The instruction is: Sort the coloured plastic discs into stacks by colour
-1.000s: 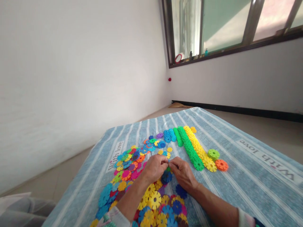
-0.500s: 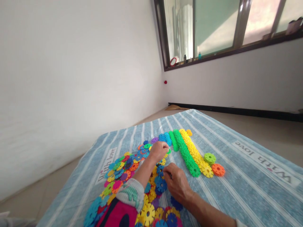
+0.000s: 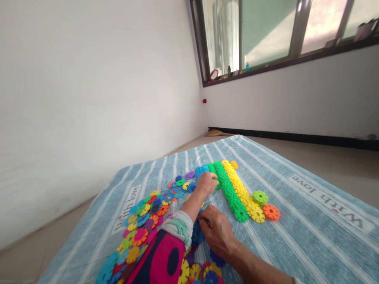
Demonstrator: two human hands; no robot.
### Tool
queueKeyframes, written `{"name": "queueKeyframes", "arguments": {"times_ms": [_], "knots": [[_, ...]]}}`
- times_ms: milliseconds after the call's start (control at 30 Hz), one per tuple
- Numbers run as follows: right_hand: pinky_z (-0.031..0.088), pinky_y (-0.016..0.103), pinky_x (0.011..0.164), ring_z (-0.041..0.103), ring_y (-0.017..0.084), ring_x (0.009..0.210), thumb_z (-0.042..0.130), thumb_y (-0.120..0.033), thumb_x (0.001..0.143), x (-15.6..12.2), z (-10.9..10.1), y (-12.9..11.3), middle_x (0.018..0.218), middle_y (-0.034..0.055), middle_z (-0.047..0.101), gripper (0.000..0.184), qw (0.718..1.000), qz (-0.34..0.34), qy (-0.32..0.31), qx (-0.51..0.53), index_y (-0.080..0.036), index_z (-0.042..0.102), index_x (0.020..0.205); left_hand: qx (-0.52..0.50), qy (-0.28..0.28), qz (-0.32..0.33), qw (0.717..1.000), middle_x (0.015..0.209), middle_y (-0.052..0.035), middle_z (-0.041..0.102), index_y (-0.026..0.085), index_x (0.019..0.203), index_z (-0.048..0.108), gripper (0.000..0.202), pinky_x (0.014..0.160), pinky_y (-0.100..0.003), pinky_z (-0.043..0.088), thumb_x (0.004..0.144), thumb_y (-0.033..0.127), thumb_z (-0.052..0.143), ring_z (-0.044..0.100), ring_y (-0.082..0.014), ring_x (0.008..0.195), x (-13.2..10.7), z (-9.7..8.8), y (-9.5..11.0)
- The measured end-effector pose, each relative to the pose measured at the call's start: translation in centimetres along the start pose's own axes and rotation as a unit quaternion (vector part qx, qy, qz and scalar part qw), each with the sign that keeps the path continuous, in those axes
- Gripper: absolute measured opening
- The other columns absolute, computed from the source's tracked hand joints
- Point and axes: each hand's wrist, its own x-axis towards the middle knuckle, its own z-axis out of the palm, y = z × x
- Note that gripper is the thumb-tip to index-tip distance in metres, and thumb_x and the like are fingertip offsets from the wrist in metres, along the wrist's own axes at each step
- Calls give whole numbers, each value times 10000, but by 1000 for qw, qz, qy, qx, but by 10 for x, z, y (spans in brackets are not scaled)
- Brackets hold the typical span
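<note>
My left hand (image 3: 206, 182) has its fingers curled in at the near end of the short green row (image 3: 211, 168) of notched flower discs; I can't tell if they pinch any. At 5 o'clock from it, my right hand (image 3: 217, 228) has bent fingers beside some blue discs (image 3: 196, 235); I can't see whether it grips any. The long green row (image 3: 229, 192) lies at 4 o'clock from my left hand, near the yellow row (image 3: 241, 192). The mixed disc pile (image 3: 149, 223) is at 8 o'clock. Pushing hard could pop the short row apart. A sleeve (image 3: 179, 227) dragging could scatter the pile.
</note>
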Motion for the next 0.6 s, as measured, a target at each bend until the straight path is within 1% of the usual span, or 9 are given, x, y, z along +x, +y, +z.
{"name": "queueKeyframes", "arguments": {"times_ms": [67, 167, 267, 333, 367, 433, 500, 600], "knots": [[336, 249, 662, 546, 140, 738, 492, -103, 851, 0, -1, 0, 735, 22, 589, 218, 1000, -8, 2, -8, -173, 608, 680, -3, 9, -2, 1000, 757, -21, 700, 165, 851, 758, 225, 682, -250, 430, 724, 159, 572, 614, -150, 735, -2, -9, -5], [335, 248, 669, 547, 141, 742, 494, -115, 861, -1, -2, -1, 738, 20, 592, 216, 1000, -14, 4, -13, -176, 606, 687, -4, 8, 0, 1000, 711, -2, 679, 163, 803, 752, 199, 655, -241, 420, 721, 174, 571, 596, -140, 698, -12, -29, -18], [335, 250, 664, 553, 144, 743, 492, -122, 862, -2, -2, -1, 742, 24, 594, 215, 1000, -9, 3, -17, -176, 611, 691, 5, -4, -1, 1000, 645, 12, 648, 167, 736, 737, 175, 630, -239, 400, 693, 171, 568, 575, -137, 660, -35, -51, -33], [336, 252, 659, 555, 147, 739, 491, -125, 861, -3, -2, -2, 740, 26, 595, 217, 1000, -5, 1, -16, -175, 616, 691, 20, -38, -3, 999, 604, 11, 627, 168, 703, 724, 183, 614, -245, 386, 684, 171, 543, 569, -139, 632, -54, -62, -43], [338, 253, 660, 557, 148, 740, 491, -127, 860, -3, -3, -2, 741, 26, 597, 216, 1000, -3, 0, -14, -175, 618, 693, 21, -61, -6, 998, 589, 9, 620, 165, 683, 715, 186, 606, -246, 382, 681, 172, 529, 569, -140, 619, -65, -66, -48], [345, 254, 664, 560, 152, 743, 490, -130, 858, -3, -3, -2, 745, 27, 605, 213, 1000, 0, 2, -6, -175, 622, 697, 23, -79, -8, 997, 637, -1, 644, 163, 677, 705, 181, 608, -246, 379, 669, 182, 525, 582, -146, 643, -84, -70, -56], [354, 254, 667, 565, 153, 743, 486, -129, 853, -4, -3, -1, 746, 27, 613, 214, 1000, 6, 4, 5, -176, 624, 697, 21, -79, -12, 997, 668, -4, 653, 167, 687, 701, 182, 615, -246, 380, 669, 199, 523, 586, -151, 669, -99, -71, -62], [369, 255, 667, 572, 157, 736, 479, -137, 847, -4, -4, 0, 740, 28, 618, 218, 1000, 13, 5, 19, -176, 627, 691, 16, -64, -22, 998, 651, 2, 626, 173, 684, 685, 172, 612, -245, 371, 689, 230, 522, 563, -146, 651, -115, -71, -69]]}}
